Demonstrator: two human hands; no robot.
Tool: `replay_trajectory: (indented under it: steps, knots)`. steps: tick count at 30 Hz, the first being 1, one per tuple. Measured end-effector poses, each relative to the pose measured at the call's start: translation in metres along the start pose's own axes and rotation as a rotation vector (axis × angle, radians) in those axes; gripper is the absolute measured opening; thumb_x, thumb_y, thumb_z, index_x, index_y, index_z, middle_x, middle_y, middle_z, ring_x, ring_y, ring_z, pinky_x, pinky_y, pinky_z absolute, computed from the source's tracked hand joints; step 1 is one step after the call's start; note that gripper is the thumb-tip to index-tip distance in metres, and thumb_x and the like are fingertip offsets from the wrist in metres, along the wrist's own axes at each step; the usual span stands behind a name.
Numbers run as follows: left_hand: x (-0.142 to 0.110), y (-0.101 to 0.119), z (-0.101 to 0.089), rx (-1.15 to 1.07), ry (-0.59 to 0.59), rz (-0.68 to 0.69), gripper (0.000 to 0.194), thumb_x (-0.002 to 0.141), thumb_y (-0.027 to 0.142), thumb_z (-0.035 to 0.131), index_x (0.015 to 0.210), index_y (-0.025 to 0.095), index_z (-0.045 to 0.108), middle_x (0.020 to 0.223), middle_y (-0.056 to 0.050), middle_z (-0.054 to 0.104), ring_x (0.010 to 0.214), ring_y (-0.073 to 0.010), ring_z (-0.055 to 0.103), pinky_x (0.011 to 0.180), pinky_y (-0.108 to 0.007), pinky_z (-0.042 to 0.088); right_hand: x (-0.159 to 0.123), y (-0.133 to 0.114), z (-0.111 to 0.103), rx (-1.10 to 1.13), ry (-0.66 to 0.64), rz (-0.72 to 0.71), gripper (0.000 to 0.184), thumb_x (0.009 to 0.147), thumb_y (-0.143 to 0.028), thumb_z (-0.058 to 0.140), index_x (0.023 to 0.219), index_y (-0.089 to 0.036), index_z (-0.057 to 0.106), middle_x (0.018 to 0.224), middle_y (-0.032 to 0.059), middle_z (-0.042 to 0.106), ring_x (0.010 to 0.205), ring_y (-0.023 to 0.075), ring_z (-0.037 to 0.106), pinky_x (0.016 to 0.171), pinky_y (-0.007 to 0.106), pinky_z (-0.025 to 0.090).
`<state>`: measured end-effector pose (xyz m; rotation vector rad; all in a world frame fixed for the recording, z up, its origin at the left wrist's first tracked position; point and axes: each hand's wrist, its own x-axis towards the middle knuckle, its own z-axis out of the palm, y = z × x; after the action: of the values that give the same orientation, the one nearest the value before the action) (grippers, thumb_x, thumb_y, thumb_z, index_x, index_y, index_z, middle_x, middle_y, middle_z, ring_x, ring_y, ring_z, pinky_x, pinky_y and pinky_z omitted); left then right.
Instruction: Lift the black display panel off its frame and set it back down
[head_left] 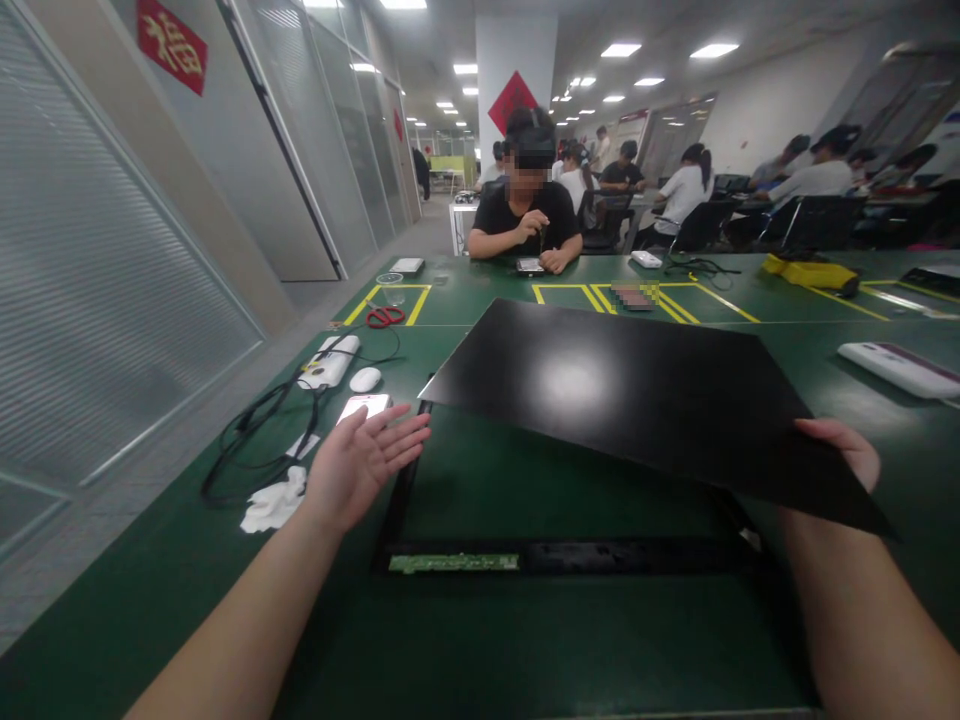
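A large thin black panel [660, 400], glossy enough to reflect a ceiling light, is tilted above the green table. My right hand [844, 455] grips its right edge, thumb on top and the other fingers hidden beneath. Off the panel's left corner, my left hand [367, 460] is open, palm up with fingers stretched out, holding nothing. Below the panel lies a black rectangular frame [615, 557], partly covered from view. A narrow green circuit board [454, 563] sits along the frame's near left side.
Left on the green table [480, 650] are a power strip [330, 362], black cables [247, 425], a white mouse [365, 380], crumpled tissue [275, 500], red-handled scissors [385, 317] and a clear cup [392, 289]. A white device [900, 369] lies right. A person [529, 200] sits opposite.
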<state>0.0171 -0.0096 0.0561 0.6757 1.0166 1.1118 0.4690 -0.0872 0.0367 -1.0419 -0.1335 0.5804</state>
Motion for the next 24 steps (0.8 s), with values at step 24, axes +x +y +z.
replay_trajectory:
  steps: [24]
  knots:
    - [-0.008, 0.005, -0.004, -0.013, 0.033, 0.133, 0.043, 0.069, 0.015, 0.068, 0.111, 0.019, 0.074, 0.083, -0.003, 0.080, 0.072, -0.0254, 0.076, 0.063, -0.031, 0.064, -0.003, 0.019, 0.015, -0.545, -0.491, 0.366, 0.032, 0.068, -0.010, 0.066, 0.099, -0.013, 0.071, 0.074, 0.0063, 0.072, 0.057, 0.0137, 0.066, 0.049, 0.020, 0.051]
